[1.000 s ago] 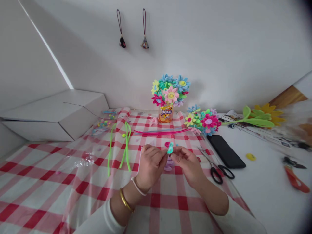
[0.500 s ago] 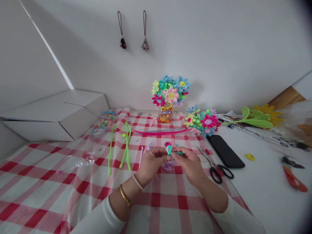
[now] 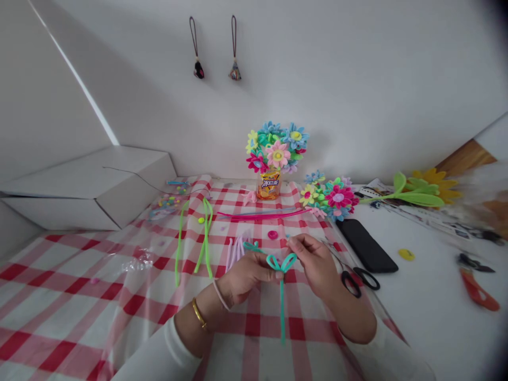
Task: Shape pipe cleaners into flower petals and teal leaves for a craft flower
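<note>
My left hand [image 3: 250, 275] pinches a teal pipe cleaner [image 3: 282, 301] between thumb and fingers. Above the pinch it is bent into two loops, like rabbit ears; a straight tail hangs below. My right hand [image 3: 317, 264] is beside the right loop, its thumb and index finger closed together. Whether these fingertips grip anything is not clear. Another teal piece [image 3: 252, 246] shows behind my left hand. Lilac pipe cleaners [image 3: 237, 253] lie behind that hand, partly covered. A magenta coiled disc [image 3: 272, 234] rests on the checked cloth [image 3: 222, 323] beyond my hands.
Green pipe cleaners [image 3: 206, 238] lie to the left, magenta ones [image 3: 262, 215] farther back. A bottle [image 3: 269, 185] holds fuzzy flowers; another bunch [image 3: 337, 197] lies right of it. Scissors [image 3: 351, 283] and a black phone [image 3: 367, 246] are at the right, a white box [image 3: 130, 180] at the left.
The teal pipe cleaner now shows two loops and a hanging tail. My right hand has shifted slightly up and right, apart from my left, which has dropped a little.
</note>
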The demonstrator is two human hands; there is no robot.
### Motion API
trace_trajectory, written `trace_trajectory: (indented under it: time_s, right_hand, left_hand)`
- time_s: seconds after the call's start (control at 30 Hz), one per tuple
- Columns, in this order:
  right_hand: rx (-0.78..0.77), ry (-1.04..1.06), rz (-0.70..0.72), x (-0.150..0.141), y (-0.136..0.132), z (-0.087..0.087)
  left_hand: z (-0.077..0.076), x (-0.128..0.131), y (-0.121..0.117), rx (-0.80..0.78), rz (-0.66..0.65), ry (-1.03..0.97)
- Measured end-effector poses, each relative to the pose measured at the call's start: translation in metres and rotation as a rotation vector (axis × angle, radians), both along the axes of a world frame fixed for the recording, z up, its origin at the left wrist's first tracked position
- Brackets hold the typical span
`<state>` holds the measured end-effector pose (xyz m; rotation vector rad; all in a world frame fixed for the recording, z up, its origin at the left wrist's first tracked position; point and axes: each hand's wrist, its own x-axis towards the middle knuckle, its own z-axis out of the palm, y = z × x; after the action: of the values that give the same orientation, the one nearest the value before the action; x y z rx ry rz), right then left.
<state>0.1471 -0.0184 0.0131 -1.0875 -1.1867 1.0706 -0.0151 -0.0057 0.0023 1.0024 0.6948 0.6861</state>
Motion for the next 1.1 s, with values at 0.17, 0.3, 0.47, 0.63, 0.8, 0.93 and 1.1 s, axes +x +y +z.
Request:
trace_trajectory:
  time_s: [0.17, 0.3, 0.47, 0.63, 0.8, 0.93, 1.1]
  right_hand:
    - [-0.086, -0.08, 0.143, 0.002, 0.0, 0.002]
    - [-0.249, -0.167, 0.358, -0.002, -0.004, -0.002]
    - [-0.254, -0.18, 0.269, -0.004, -0.004, -0.005]
    - [-0.213, 0.111, 0.132, -0.004, 0.0, 0.003]
    - [-0.151, 0.356, 0.092, -0.005, 0.0, 0.005]
    - [-0.122, 0.36, 0.059, -0.009, -0.004, 0.003]
    - [-0.103, 0.342, 0.033, -0.01, -0.005, 0.001]
  left_hand:
    - [-0.003, 0.001, 0.005, -0.001, 0.328, -0.131]
    - [-0.001, 0.0, 0.008, 0.06, 0.449, -0.114]
    - [0.003, -0.002, 0.008, 0.159, 0.421, 0.019]
    - [0.003, -0.002, 0.008, 0.163, 0.43, 0.055]
    - [0.001, 0.003, 0.004, 0.109, 0.312, -0.01]
    - [0.0, 0.005, 0.002, 0.089, 0.221, -0.078]
    - [-0.002, 0.005, 0.001, 0.071, 0.195, -0.087]
